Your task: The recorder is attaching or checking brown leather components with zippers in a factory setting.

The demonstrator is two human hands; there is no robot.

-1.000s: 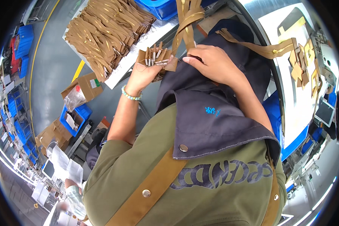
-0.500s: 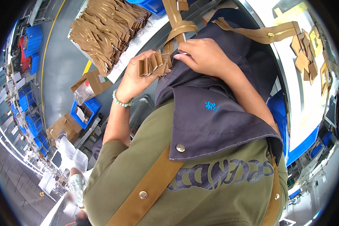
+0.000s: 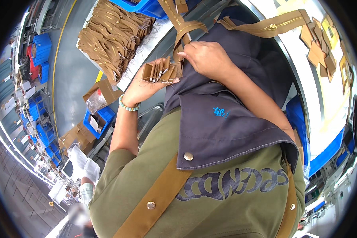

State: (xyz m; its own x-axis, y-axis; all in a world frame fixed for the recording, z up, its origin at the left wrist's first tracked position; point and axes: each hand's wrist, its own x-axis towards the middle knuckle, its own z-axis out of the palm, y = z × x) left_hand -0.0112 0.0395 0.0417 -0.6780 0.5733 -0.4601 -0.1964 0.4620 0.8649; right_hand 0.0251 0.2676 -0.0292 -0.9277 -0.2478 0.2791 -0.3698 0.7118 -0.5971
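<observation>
The person's left hand [image 3: 143, 89] grasps a compact bundle of folded brown fabric pieces with pale ends and loose threads [image 3: 158, 74], its thumb along the near edge. The right hand [image 3: 211, 60] is curled, thumb tip at a long brown cloth zipper strip with golden teeth [image 3: 183, 27] that hangs down toward the bundle; whether it pinches the strip, I cannot tell. Compared with half a second ago, the right fingertips are nearer the bundle, and the left thumb shows again; this suggests handling now centres where strip and bundle meet.

Below lies a dark grey apron [image 3: 242, 133]. A second brown zipper strip [image 3: 261, 29] stretches rightward to a white tabletop [image 3: 301, 85] with loose flat brown pieces [image 3: 317, 51]. Beyond the left hand, many brown zipper strips [image 3: 111, 33] lie heaped beside a blue plastic bin [image 3: 141, 7].
</observation>
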